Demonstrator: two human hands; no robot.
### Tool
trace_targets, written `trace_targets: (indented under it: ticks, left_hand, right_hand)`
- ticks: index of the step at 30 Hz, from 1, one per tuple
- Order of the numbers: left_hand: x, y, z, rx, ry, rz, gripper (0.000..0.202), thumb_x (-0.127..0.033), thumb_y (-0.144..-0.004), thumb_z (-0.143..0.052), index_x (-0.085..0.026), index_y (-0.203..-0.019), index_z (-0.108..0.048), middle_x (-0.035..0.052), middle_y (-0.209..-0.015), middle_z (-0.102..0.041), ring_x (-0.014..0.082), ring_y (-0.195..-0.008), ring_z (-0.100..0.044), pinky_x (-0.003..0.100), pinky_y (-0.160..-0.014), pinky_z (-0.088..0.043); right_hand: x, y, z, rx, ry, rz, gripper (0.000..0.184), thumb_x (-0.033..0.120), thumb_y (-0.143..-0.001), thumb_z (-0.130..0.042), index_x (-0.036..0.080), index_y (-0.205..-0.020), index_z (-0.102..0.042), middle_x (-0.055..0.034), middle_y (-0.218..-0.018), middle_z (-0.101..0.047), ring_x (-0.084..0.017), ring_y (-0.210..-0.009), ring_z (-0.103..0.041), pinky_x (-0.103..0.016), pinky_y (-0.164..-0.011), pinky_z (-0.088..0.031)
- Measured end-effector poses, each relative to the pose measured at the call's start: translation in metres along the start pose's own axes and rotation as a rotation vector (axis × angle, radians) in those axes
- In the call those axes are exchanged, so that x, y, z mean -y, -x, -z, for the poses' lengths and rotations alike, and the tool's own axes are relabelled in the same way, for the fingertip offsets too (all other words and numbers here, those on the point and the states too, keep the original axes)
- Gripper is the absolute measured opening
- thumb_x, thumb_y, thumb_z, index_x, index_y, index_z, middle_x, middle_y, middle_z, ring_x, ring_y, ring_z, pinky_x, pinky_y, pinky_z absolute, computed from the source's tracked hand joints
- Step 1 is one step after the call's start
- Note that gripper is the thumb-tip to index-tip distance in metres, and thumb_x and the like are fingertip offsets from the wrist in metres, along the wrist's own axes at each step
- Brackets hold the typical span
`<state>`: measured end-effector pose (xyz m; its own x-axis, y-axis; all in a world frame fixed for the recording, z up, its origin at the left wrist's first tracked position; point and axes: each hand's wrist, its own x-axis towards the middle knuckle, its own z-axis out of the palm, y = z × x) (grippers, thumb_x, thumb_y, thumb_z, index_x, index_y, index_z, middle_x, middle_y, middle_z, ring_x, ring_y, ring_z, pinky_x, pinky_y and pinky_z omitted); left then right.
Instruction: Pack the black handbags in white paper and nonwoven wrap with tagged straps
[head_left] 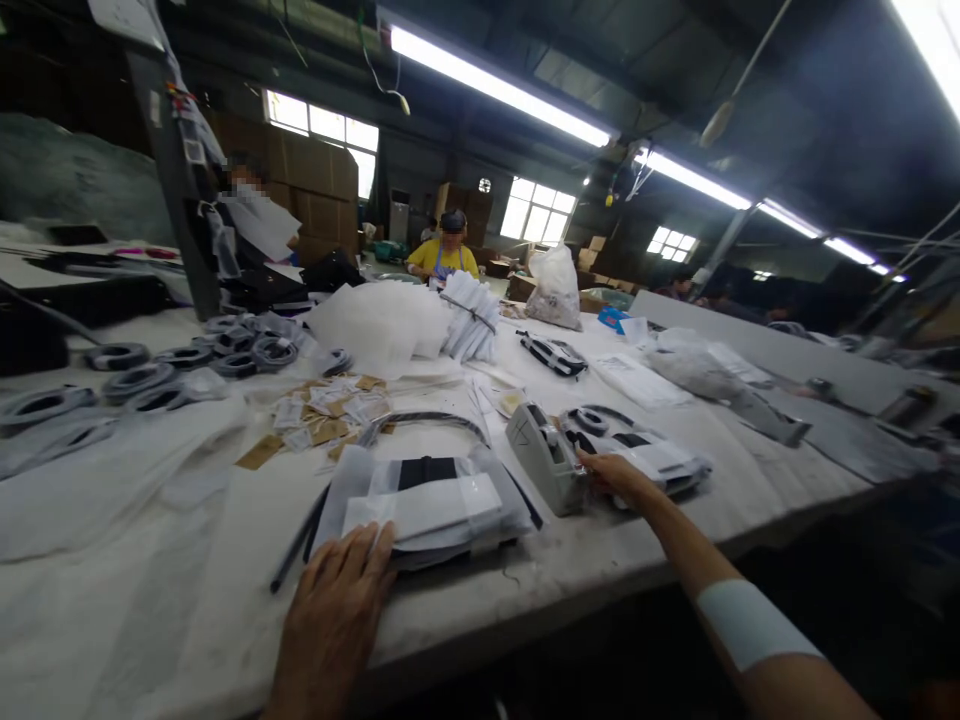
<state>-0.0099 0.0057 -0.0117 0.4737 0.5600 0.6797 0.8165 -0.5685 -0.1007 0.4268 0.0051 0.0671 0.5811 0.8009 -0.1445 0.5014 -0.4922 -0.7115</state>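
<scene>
My left hand (341,595) lies with fingers stretched out on the near left edge of a flat black bag (427,470) in clear plastic wrapping. A folded white paper sheet (442,505) rests on top of this bag, and its dark strap (427,418) loops out at the back. My right hand (619,477) reaches to the grey tape dispenser (540,460), its fingertips pinched together at the dispenser's right side. Whatever is between those fingers is too small to make out. Just behind the right hand sits another wrapped bag (660,460) with a coiled strap.
Small paper and plastic packets (330,415) lie scattered behind the left bag. Coiled straps (232,350) are heaped at left. Stacked white sheets (382,320) and a full plastic sack (555,290) stand farther back. A person in yellow (446,258) is across the table.
</scene>
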Motion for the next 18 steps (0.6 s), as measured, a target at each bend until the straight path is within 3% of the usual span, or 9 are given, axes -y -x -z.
trace_targets:
  ticks: [4,10,15,18]
  left_hand:
    - [0.002,0.002,-0.002,0.018,-0.027,-0.019,0.037,-0.020,-0.093,-0.045,-0.021,-0.127,-0.059,0.0097,-0.119,-0.068,0.0277,-0.106,-0.063,0.045,-0.096,-0.039]
    - [0.003,0.003,-0.004,0.066,-0.043,-0.008,0.039,-0.023,-0.094,-0.041,-0.023,-0.129,-0.058,0.0100,-0.122,-0.067,0.0272,-0.111,-0.061,0.051,-0.106,-0.032]
    - [0.003,0.002,0.000,0.119,-0.038,0.024,0.041,-0.025,-0.093,-0.040,-0.023,-0.128,-0.061,0.0110,-0.125,-0.066,0.0319,-0.119,-0.056,0.057,-0.108,-0.028]
    - [0.003,0.001,0.002,0.123,-0.053,0.052,0.042,-0.026,-0.092,-0.040,-0.026,-0.127,-0.063,0.0103,-0.129,-0.064,0.0353,-0.125,-0.050,0.058,-0.107,-0.030]
  right_hand:
    - [0.007,-0.013,-0.003,0.063,-0.059,-0.041,0.033,0.043,-0.083,-0.061,0.013,-0.075,-0.072,-0.0089,-0.079,-0.072,-0.015,-0.068,-0.060,-0.024,-0.058,-0.042]
    - [0.014,-0.013,-0.003,0.094,-0.133,-0.025,0.030,0.041,-0.074,-0.070,0.011,-0.069,-0.071,-0.0079,-0.069,-0.070,-0.014,-0.061,-0.056,-0.024,-0.055,-0.036]
    - [0.022,-0.006,-0.012,0.044,-0.260,0.034,0.020,0.035,-0.068,-0.068,0.016,-0.061,-0.066,-0.0023,-0.060,-0.066,-0.014,-0.057,-0.057,-0.024,-0.056,-0.042]
    - [0.025,0.001,-0.005,-0.017,-0.311,0.043,0.018,0.035,-0.065,-0.065,0.018,-0.063,-0.064,-0.0009,-0.059,-0.063,-0.014,-0.056,-0.056,-0.024,-0.055,-0.043]
